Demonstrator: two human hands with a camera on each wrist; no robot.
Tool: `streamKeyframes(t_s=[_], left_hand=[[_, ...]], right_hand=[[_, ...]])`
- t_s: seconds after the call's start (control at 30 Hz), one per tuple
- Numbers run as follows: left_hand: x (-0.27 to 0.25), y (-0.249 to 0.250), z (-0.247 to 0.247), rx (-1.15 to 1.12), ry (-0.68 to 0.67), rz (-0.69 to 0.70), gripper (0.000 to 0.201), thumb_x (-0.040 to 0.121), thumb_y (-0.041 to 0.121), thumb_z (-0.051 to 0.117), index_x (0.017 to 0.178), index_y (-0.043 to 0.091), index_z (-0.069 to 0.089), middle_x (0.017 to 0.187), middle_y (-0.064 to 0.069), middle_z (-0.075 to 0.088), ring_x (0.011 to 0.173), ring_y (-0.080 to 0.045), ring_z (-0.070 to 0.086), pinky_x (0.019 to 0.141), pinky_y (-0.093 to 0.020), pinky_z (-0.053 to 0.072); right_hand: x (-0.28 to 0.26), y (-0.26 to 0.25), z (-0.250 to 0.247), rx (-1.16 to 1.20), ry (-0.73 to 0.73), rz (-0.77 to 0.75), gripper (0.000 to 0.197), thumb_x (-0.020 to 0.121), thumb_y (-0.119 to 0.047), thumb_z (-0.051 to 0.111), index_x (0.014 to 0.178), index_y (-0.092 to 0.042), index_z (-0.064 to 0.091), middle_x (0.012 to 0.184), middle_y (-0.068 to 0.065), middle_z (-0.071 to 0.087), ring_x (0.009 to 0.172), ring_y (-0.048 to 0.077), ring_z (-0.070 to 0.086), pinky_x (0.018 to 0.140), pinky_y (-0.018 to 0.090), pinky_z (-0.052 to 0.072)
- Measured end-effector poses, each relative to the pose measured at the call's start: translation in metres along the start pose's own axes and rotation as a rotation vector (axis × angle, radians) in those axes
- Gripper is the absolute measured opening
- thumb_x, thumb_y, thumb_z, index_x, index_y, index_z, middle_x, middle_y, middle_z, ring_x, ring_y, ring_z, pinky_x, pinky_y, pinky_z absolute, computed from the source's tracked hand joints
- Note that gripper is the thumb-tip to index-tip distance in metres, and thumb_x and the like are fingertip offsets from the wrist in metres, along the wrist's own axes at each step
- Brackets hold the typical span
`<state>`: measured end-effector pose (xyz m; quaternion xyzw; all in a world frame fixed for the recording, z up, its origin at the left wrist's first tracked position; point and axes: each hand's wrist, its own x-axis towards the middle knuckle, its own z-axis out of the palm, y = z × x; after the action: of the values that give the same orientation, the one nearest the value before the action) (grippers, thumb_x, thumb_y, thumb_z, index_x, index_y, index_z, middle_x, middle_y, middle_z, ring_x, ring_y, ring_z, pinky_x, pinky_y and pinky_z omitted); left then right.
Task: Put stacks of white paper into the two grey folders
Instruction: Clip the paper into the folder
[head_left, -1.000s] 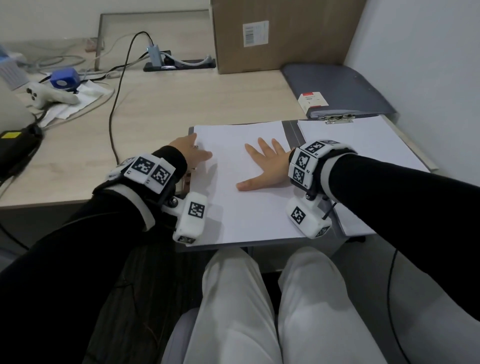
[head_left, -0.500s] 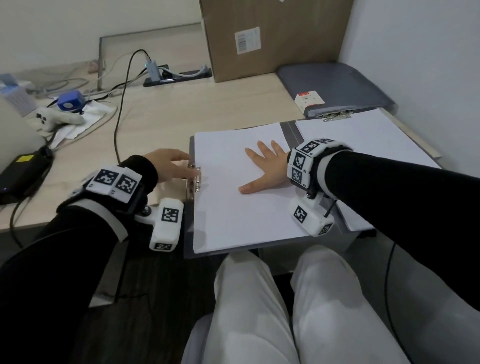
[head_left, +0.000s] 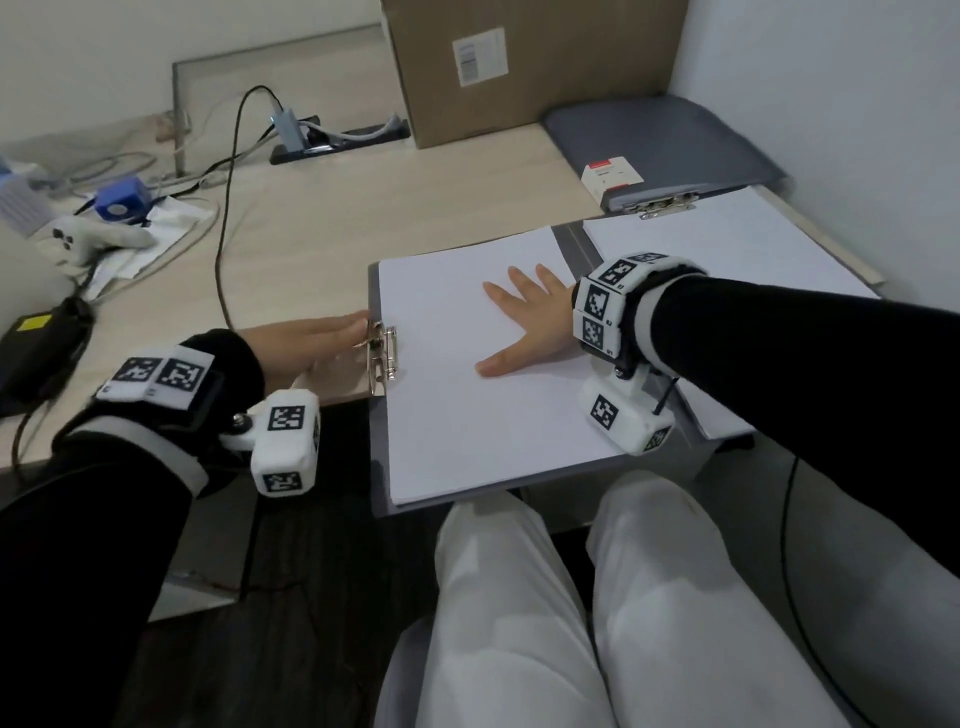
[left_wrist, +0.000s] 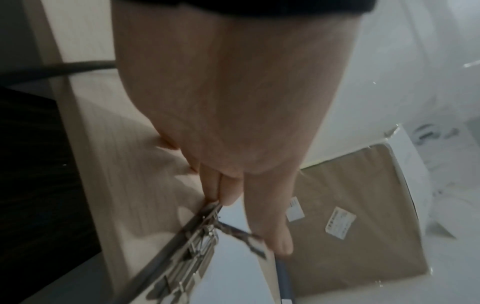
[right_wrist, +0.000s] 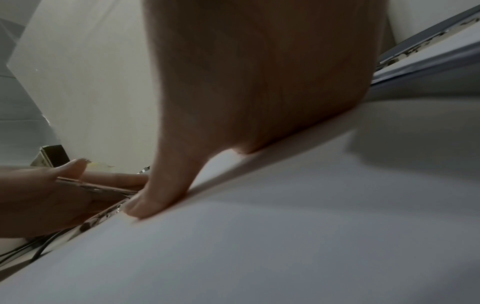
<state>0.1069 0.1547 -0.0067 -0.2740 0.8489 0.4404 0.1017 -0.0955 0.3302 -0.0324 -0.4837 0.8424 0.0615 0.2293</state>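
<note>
At about nine o'clock on the counter (head_left: 322, 228) lie a white game controller (head_left: 91, 240) and a blue block (head_left: 122, 197) on crumpled paper, with a black cable (head_left: 228, 218) running toward the wall sockets.

The left hand (head_left: 306, 345) reaches in from eight o'clock, fingers (left_wrist: 270, 226) nearly straight, their tips touching the raised lever of the metal clip (head_left: 383, 356) on the left edge of the near grey folder (head_left: 378, 447). The left wrist view shows the index tip against the lever's end and two other fingertips at the clip's base (whether any finger hooks under the lever cannot be told).

This folder lies open at the counter's front edge, at six o'clock, overhanging the person's white-trousered knees. A stack of white paper (head_left: 467, 415) fills it, its left margin just beside the clip.

The right hand (head_left: 530, 325) lies flat on that stack, palm down, fingers spread wide and holding nothing; in the right wrist view the thumb (right_wrist: 155, 197) presses on the top sheet.

Toward two o'clock sits the second grey folder (head_left: 670, 140), open, with its own clip (head_left: 662, 203) and a second sheet stack (head_left: 727, 249) below it. A small white box (head_left: 612, 176) rests on its cover. A cardboard box (head_left: 519, 62) stands at twelve o'clock.
</note>
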Motion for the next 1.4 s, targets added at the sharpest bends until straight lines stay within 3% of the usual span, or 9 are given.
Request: streamKeyframes(t_s=[0.07, 0.17, 0.33, 0.53, 0.83, 1.03, 1.13, 1.27, 1.4], left_hand=[[-0.001, 0.002, 0.001, 0.02, -0.051, 0.026, 0.108, 0.025, 0.091, 0.058, 0.121, 0.047, 0.034, 0.109, 0.045, 0.046, 0.094, 0.04, 0.042, 0.079, 0.014, 0.031], [0.005, 0.004, 0.004, 0.225, -0.096, -0.004, 0.13, 0.038, 0.089, 0.058, 0.149, 0.037, 0.012, 0.144, 0.025, 0.036, 0.138, 0.005, 0.029, 0.118, -0.022, 0.02], [0.01, 0.004, 0.017, 0.531, 0.053, -0.115, 0.122, 0.053, 0.077, 0.051, 0.151, 0.028, -0.001, 0.152, -0.002, 0.035, 0.135, -0.024, 0.041, 0.114, -0.039, 0.03], [0.004, 0.005, 0.019, 0.508, 0.116, -0.138, 0.09, 0.084, 0.045, 0.06, 0.151, 0.023, 0.005, 0.151, -0.006, 0.038, 0.134, -0.026, 0.042, 0.109, -0.031, 0.03], [0.005, 0.011, 0.018, 0.326, 0.109, -0.126, 0.107, 0.048, 0.069, 0.063, 0.143, 0.029, 0.033, 0.145, 0.006, 0.044, 0.135, -0.017, 0.04, 0.115, -0.037, 0.027], [0.011, 0.04, 0.026, -0.123, 0.333, -0.285, 0.044, 0.09, 0.02, 0.057, 0.131, 0.005, 0.049, 0.112, -0.013, 0.058, 0.104, -0.023, 0.052, 0.106, -0.044, 0.041], [0.007, 0.044, 0.027, -0.292, 0.385, -0.42, 0.01, 0.081, 0.014, 0.06, 0.085, 0.005, 0.061, 0.089, -0.01, 0.06, 0.092, -0.026, 0.06, 0.097, -0.041, 0.048], [0.005, 0.041, 0.031, -0.251, 0.391, -0.467, 0.012, 0.082, 0.018, 0.061, 0.081, 0.006, 0.06, 0.099, -0.015, 0.067, 0.096, -0.028, 0.066, 0.091, -0.036, 0.051], [-0.006, 0.046, 0.042, -0.22, 0.37, -0.5, 0.018, 0.09, 0.013, 0.056, 0.074, 0.005, 0.053, 0.06, -0.006, 0.06, 0.052, -0.019, 0.06, 0.053, -0.027, 0.051]], right_hand=[[-0.001, -0.001, 0.0, -0.003, 0.003, 0.002, 0.115, 0.064, -0.087, 0.044, 0.148, -0.038, -0.016, 0.158, -0.005, -0.024, 0.146, 0.029, -0.022, 0.115, 0.055, -0.006], [0.0, 0.0, 0.001, -0.017, -0.003, 0.002, 0.116, 0.062, -0.089, 0.042, 0.148, -0.039, -0.017, 0.158, -0.005, -0.024, 0.146, 0.029, -0.021, 0.115, 0.055, -0.006], [-0.002, 0.0, -0.002, -0.04, -0.021, -0.004, 0.115, 0.063, -0.089, 0.039, 0.148, -0.038, -0.019, 0.158, -0.005, -0.026, 0.146, 0.028, -0.021, 0.115, 0.054, -0.008], [0.0, 0.001, -0.001, -0.042, -0.024, -0.01, 0.113, 0.064, -0.089, 0.039, 0.147, -0.039, -0.019, 0.158, -0.006, -0.026, 0.146, 0.026, -0.022, 0.115, 0.053, -0.007], [-0.002, -0.001, -0.003, -0.064, -0.02, 0.004, 0.107, 0.067, -0.088, 0.033, 0.148, -0.04, -0.017, 0.159, -0.005, -0.022, 0.147, 0.027, -0.018, 0.115, 0.054, -0.006], [-0.01, -0.007, -0.017, -0.016, 0.001, 0.015, 0.087, 0.087, -0.068, 0.035, 0.152, -0.031, -0.008, 0.161, 0.001, -0.01, 0.147, 0.034, -0.011, 0.117, 0.053, -0.002], [-0.022, -0.007, -0.018, 0.089, 0.09, 0.02, 0.09, 0.088, -0.063, 0.043, 0.152, -0.026, -0.008, 0.162, 0.004, -0.007, 0.147, 0.034, -0.012, 0.118, 0.051, -0.001], [-0.049, 0.018, -0.02, 0.111, 0.044, 0.046, 0.084, 0.089, -0.061, 0.041, 0.153, -0.026, -0.001, 0.161, 0.001, -0.01, 0.147, 0.03, -0.015, 0.119, 0.05, -0.001], [-0.074, 0.05, -0.013, 0.117, -0.005, 0.1, 0.087, 0.087, -0.064, 0.043, 0.153, -0.027, 0.001, 0.161, 0.002, -0.008, 0.148, 0.03, -0.013, 0.119, 0.049, -0.001]])
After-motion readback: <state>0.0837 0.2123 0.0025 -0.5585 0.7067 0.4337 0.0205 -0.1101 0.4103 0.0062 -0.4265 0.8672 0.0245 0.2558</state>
